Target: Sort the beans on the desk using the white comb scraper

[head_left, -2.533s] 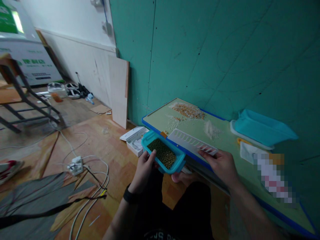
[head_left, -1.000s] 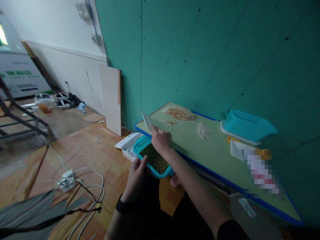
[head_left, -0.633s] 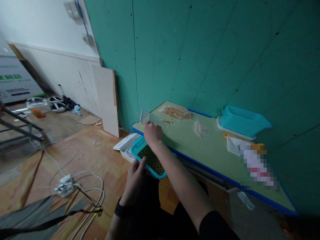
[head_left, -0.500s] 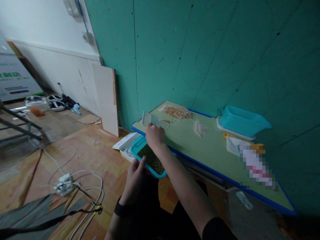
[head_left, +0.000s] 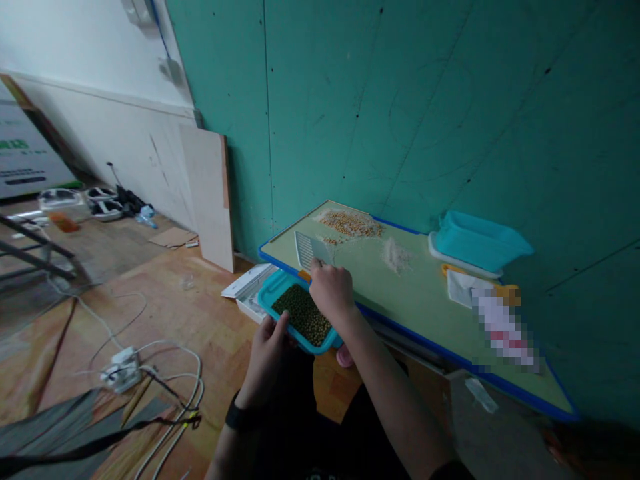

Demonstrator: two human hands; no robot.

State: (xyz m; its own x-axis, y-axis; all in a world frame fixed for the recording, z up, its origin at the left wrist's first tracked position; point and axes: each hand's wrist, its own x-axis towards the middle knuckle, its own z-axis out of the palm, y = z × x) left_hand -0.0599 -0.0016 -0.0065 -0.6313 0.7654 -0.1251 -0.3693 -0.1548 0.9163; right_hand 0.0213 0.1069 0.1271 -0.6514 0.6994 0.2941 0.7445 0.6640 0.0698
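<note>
My left hand grips the near side of a turquoise plastic container, thumb over the rim. Dark green beans, apparently mung beans, lie inside it. Above the container's right side, my right hand is closed on a white slotted scoop, whose slotted head reaches over the table edge. A bit of orange shows between the scoop and the container. Beyond the scoop, yellow kernels mixed with white grains are spread on the table, and a small white grain pile lies to their right.
The pale green table has a blue edge and stands against a green wall. Another turquoise container sits at its back right, beside a white-and-yellow item and a pixelated package. Cables and a power strip lie on the floor at left.
My right hand has moved right and slightly down with the scoop, whose head has turned and now slants over the table edge. My left hand still holds the container in nearly the same place.
</note>
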